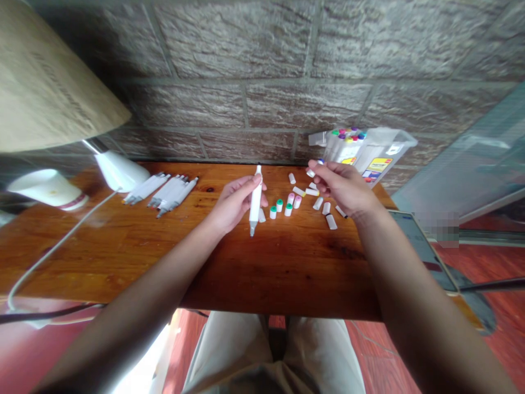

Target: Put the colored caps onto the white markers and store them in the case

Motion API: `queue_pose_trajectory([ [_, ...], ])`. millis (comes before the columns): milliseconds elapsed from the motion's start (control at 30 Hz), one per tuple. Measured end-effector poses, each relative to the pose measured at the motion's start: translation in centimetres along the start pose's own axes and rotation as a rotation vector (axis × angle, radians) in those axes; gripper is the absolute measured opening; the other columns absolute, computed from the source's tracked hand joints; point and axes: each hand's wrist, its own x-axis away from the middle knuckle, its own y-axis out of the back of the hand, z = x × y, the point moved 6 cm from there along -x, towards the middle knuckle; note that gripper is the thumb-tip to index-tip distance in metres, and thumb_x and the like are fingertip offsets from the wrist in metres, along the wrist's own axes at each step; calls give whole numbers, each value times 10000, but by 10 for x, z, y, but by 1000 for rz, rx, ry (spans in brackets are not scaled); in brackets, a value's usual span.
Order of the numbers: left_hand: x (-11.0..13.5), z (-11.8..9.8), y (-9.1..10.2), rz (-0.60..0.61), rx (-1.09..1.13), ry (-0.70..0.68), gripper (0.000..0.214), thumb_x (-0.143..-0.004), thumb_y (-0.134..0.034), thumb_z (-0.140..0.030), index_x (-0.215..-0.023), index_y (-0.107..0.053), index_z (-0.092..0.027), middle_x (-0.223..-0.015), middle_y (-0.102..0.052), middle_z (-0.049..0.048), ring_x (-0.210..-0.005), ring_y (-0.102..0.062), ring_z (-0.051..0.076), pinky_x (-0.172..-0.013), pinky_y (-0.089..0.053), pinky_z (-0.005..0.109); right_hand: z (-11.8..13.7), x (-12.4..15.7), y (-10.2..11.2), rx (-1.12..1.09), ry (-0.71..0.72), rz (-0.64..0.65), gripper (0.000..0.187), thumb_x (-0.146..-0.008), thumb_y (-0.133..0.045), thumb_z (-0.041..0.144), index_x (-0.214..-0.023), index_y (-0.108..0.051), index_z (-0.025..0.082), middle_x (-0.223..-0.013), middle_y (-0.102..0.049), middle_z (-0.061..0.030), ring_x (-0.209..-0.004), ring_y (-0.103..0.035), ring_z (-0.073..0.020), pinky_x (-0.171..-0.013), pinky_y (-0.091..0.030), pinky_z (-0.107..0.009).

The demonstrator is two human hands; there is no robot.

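My left hand [233, 203] is closed around a white marker [255, 203], held nearly upright over the wooden table [123, 251] with its uncapped grey tip pointing down. My right hand [342, 189] hovers to the right, fingers pinched on a small white cap [310, 173]. Between and below the hands lie several loose caps [287, 208], some white, some with green or pink ends. A clear plastic marker case [365, 150] with colour-capped markers leans against the wall behind my right hand.
Several uncapped white markers [164, 191] lie in two rows at the left rear. A white lamp [121, 171] with a cord [53, 249] and a white cup [47, 189] stand far left. A phone [422, 249] rests at the table's right edge. A stone wall backs the table.
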Motion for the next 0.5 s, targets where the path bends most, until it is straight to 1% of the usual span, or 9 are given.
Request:
queue_pose_trajectory([
  [100,0,-1,-1,-5,10,-4,485,-723,-784,-609,-807,-652,-150,-571,-649,-5,-519,-632,121,-507,-496,210,0,1,2,352,54,-11,451,-820,-687,558,-612,-563,179,-556,-478,25,-522,-390,-86,-490,-278,-263],
  [167,0,-2,-1,-3,17,-6,485,-720,-789,-606,-804,-649,-149,-567,-648,-6,-512,-627,120,-499,-492,208,-2,2,0,459,58,33,447,-824,-659,557,-608,-562,177,-531,-458,31,-519,-383,-91,-494,-269,-268],
  [233,1,-2,-1,-4,16,-4,487,-721,-789,-607,-806,-646,-150,-564,-647,-7,-506,-624,120,-491,-488,209,-4,2,-3,458,57,71,449,-825,-630,581,-638,-578,175,-534,-462,33,-519,-391,-95,-494,-273,-267],
  [300,0,-1,-1,-8,14,-2,492,-723,-785,-612,-809,-644,-149,-563,-647,-6,-504,-623,122,-488,-486,210,-4,2,-5,442,56,83,442,-824,-616,585,-668,-601,173,-543,-466,33,-521,-400,-98,-494,-280,-264],
  [433,0,-1,0,-6,11,0,496,-723,-782,-618,-811,-645,-149,-564,-650,-5,-502,-620,122,-480,-476,208,-6,3,-8,461,18,116,377,-836,-626,522,-690,-647,175,-539,-481,26,-513,-417,-104,-479,-281,-258],
  [500,0,0,-1,-1,10,0,490,-722,-786,-612,-813,-649,-150,-568,-654,-5,-506,-623,120,-485,-475,205,-6,4,-10,451,20,140,372,-847,-639,521,-701,-672,181,-539,-486,23,-515,-427,-106,-475,-290,-255],
])
